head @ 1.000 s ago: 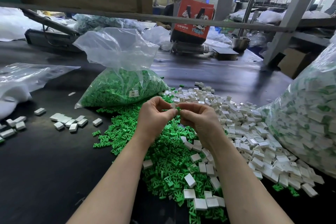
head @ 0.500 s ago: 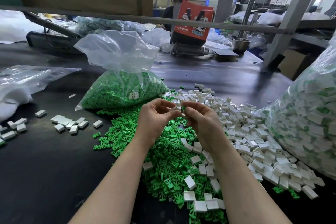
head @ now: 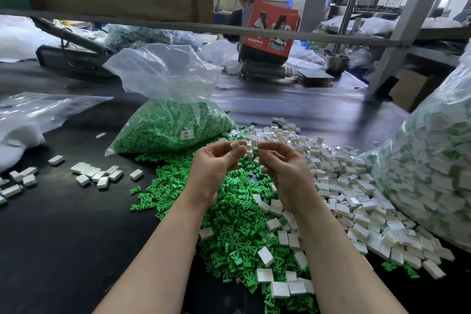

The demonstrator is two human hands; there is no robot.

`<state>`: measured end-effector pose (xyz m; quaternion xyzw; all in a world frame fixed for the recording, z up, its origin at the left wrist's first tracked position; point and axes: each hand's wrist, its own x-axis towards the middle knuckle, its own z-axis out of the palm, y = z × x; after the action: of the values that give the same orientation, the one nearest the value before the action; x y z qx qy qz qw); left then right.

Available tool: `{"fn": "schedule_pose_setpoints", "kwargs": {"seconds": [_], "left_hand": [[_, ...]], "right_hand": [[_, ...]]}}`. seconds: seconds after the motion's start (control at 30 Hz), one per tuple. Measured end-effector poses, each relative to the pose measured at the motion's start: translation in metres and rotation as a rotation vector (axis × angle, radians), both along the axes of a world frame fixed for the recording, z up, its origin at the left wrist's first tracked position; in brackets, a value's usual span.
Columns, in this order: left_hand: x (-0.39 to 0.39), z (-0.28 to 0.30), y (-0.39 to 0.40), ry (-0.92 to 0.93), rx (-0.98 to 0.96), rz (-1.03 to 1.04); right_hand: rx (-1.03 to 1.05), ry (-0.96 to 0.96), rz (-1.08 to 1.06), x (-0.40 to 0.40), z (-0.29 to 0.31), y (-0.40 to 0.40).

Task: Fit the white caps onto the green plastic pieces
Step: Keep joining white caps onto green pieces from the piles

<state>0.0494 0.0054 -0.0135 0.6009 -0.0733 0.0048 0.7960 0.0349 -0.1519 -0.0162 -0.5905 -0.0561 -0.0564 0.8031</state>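
— Caps along the worktop's left edge?
— Yes, loose white caps [head: 98, 175] on the dark worktop [head: 63, 237], then a clear bag of green pieces [head: 170, 125] further in.
— And the hands?
— Left hand [head: 216, 168] pinches a white cap [head: 234, 145] in its fingers; right hand [head: 283, 168] has fingers clamped on a green piece [head: 255, 151], just beside it, above the green pile [head: 234, 224].
— Right edge?
— White cap heap [head: 356, 186] and a bulging bag of finished parts [head: 433, 160].
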Motion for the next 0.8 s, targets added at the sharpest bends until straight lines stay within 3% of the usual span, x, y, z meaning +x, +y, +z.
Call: {"fn": "schedule_pose_setpoints", "kwargs": {"seconds": [0.27, 0.43, 0.63, 0.8], "left_hand": [[-0.001, 0.000, -0.008, -0.114, 0.276, 0.025], [-0.004, 0.002, -0.009, -0.136, 0.210, 0.079], [-0.002, -0.003, -0.008, -0.226, 0.592, 0.091], [-0.001, -0.005, -0.013, -0.324, 0.771, 0.096]], "right_hand": [[-0.061, -0.015, -0.121, 0.001, 0.000, 0.002], [-0.093, -0.035, -0.121, 0.000, -0.001, 0.002], [-0.056, -0.049, -0.156, 0.002, -0.001, 0.003], [-0.130, -0.108, -0.164, 0.003, -0.004, 0.003]]}}
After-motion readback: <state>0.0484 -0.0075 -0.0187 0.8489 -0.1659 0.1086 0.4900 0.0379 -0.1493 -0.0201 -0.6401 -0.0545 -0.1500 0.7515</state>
